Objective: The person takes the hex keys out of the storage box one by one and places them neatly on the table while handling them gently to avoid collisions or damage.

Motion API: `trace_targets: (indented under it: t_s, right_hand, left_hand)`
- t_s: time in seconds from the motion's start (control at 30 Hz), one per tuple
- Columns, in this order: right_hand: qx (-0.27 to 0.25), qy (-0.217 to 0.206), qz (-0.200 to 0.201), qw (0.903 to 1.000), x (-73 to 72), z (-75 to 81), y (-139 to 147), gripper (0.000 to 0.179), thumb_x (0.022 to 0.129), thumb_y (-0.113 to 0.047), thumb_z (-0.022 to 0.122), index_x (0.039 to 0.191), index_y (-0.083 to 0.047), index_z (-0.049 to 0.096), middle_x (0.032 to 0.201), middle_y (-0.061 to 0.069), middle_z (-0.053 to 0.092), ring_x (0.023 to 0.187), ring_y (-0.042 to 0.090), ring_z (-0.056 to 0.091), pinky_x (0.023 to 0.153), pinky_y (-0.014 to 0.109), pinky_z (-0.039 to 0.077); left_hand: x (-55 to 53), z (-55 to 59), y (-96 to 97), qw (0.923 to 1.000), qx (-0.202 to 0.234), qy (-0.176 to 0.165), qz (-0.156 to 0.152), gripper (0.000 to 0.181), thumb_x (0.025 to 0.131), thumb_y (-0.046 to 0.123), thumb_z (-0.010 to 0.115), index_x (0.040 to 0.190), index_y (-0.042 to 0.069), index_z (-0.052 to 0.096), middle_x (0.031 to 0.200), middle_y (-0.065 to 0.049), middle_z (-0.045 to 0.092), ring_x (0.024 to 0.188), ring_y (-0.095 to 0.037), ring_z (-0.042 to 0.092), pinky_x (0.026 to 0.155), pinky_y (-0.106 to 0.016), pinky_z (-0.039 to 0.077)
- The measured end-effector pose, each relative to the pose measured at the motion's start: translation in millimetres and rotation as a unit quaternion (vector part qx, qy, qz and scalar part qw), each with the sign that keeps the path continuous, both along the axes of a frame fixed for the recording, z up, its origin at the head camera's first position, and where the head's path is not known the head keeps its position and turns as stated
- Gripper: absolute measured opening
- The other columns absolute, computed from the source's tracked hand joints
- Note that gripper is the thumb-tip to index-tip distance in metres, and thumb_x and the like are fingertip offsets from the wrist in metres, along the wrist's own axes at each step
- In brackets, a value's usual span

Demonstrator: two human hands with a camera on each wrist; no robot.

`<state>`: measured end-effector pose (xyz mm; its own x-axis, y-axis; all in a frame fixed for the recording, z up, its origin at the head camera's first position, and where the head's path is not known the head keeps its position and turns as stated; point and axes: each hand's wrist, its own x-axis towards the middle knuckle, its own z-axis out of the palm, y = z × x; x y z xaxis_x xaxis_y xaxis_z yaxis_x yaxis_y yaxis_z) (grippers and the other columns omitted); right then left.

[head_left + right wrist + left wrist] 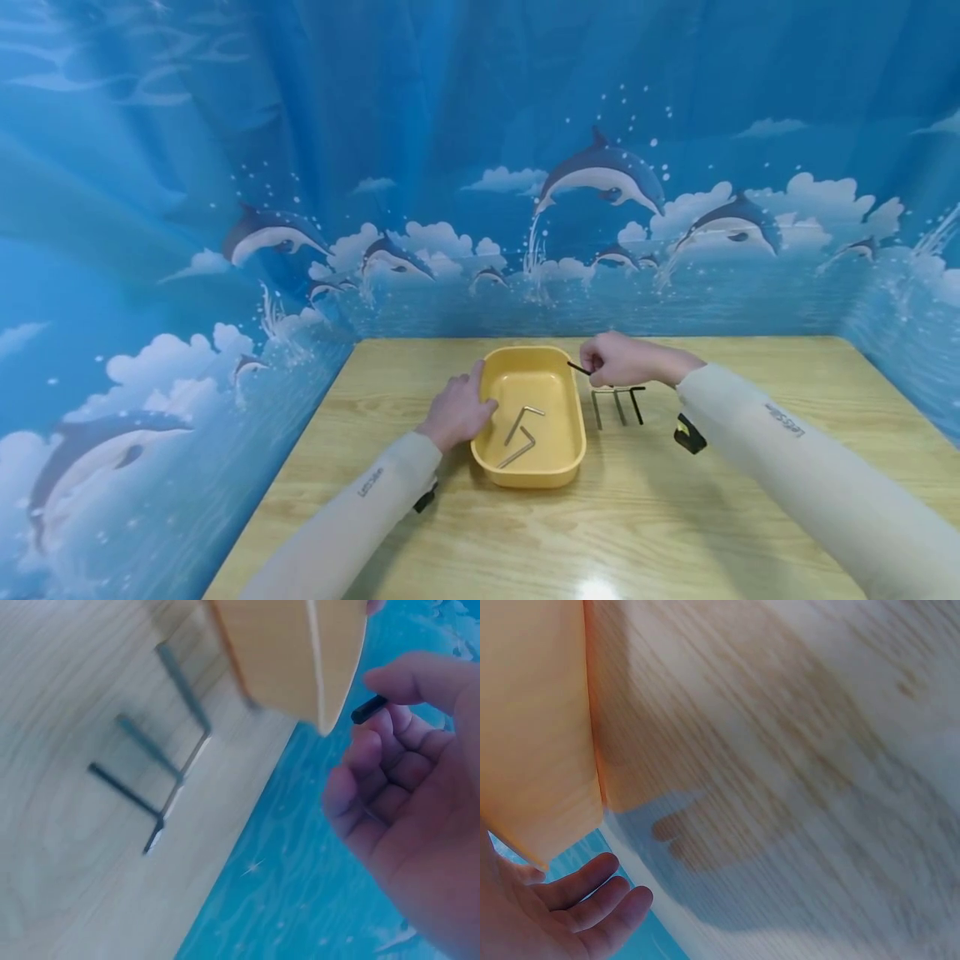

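Note:
A yellow plastic basin (528,481) stands on the table with two silver hex keys (517,423) lying inside. My left hand (457,408) holds its left rim, thumb over the inside; in the left wrist view several fingers (604,915) hang loosely outside the wall. My right hand (618,358) pinches a black hex key (577,367) between thumb and fingers, above the table just right of the basin; in the right wrist view only its short black end (368,709) shows. Below that hand, three more hex keys (637,406) lie in a row on the table.
The wooden table (675,517) meets a blue dolphin-print curtain (450,167) at the back and left. The row of hex keys lies close to the basin's right side. A bright light reflection shows near the table's front.

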<state>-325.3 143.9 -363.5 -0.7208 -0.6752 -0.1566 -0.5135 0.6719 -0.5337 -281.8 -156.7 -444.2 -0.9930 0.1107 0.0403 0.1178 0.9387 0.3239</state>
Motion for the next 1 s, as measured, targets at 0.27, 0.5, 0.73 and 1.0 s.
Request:
trace_targets:
  t_s: [0.27, 0.5, 0.73, 1.0]
  right_hand:
    - [-0.011, -0.002, -0.027, 0.9996, -1.2, -9.6, 33.6, 0.014, 0.087, -0.003, 0.062, 0.081, -0.01, 0.052, 0.069, 0.001, 0.044, 0.062, 0.015, 0.039, 0.065, 0.032, 0.039]
    - [-0.007, -0.014, -0.054, 0.9984, 0.2, -26.8, 62.7, 0.016, 0.091, -0.005, 0.063, 0.08, -0.01, 0.051, 0.068, 0.0, 0.043, 0.061, 0.014, 0.039, 0.065, 0.032, 0.039]
    - [-0.018, -0.045, -0.071, 0.9963, 4.2, -52.6, 78.5, 0.013, 0.09, -0.002, 0.059, 0.081, -0.008, 0.053, 0.068, -0.001, 0.044, 0.059, 0.012, 0.037, 0.062, 0.031, 0.037]
    - [0.021, -0.064, -0.119, 0.9906, 4.3, -64.8, 100.8, 0.011, 0.087, -0.003, 0.06, 0.081, -0.008, 0.052, 0.07, 0.002, 0.045, 0.06, 0.015, 0.038, 0.061, 0.032, 0.035]
  left_hand:
    - [-5.6, 0.8, 3.4, 0.9999, 0.014, 0.003, 0.001, 0.075, 0.097, 0.039, 0.057, 0.16, 0.015, 0.024, 0.141, -0.025, 0.054, 0.126, -0.04, 0.055, 0.1, -0.056, 0.05]
    - [-6.6, 1.6, 3.6, 0.9999, 0.016, 0.002, -0.005, 0.076, 0.097, 0.039, 0.057, 0.161, 0.015, 0.023, 0.141, -0.025, 0.054, 0.127, -0.04, 0.054, 0.102, -0.057, 0.049]
    - [0.7, -1.3, -4.7, 0.9998, 0.018, -0.003, 0.004, 0.076, 0.096, 0.039, 0.057, 0.16, 0.015, 0.024, 0.141, -0.025, 0.054, 0.127, -0.041, 0.054, 0.101, -0.056, 0.049]
    - [-0.4, -2.2, -2.5, 0.9999, 0.014, -0.003, -0.001, 0.076, 0.096, 0.04, 0.056, 0.16, 0.016, 0.023, 0.138, -0.023, 0.056, 0.125, -0.039, 0.055, 0.099, -0.055, 0.05]
